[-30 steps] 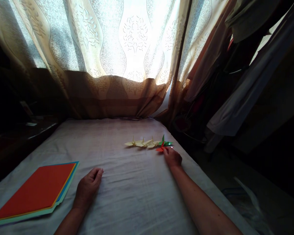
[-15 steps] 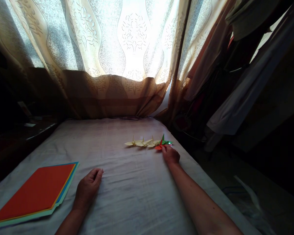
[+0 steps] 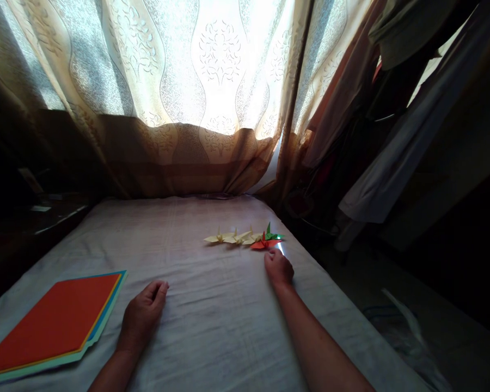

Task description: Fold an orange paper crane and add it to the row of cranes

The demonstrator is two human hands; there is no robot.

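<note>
A red origami crane [image 3: 264,243] rests on the bedsheet [image 3: 212,326], close in front of a green origami crane [image 3: 271,234]. To their left, several cream origami cranes [image 3: 236,238] sit in a row. My right hand [image 3: 279,267] is just on the near side of the red crane, fingers curled in and nothing seen in them. A bright streak shows beside its knuckles. Over on the left, my left hand [image 3: 144,313] lies on the sheet with its fingers folded and the thumb against them, holding nothing that I can see. It is nearest the stack of coloured paper [image 3: 57,321].
Behind the bed hangs a patterned curtain [image 3: 220,65] with light coming through. Clothes [image 3: 392,152] hang in the dark on the right, past the bed's edge. A dark surface with small items [image 3: 41,208] stands at the left.
My right hand has let go of the red crane and drawn back slightly toward me. The crane now stands by itself beside the others. My left hand keeps its pose.
</note>
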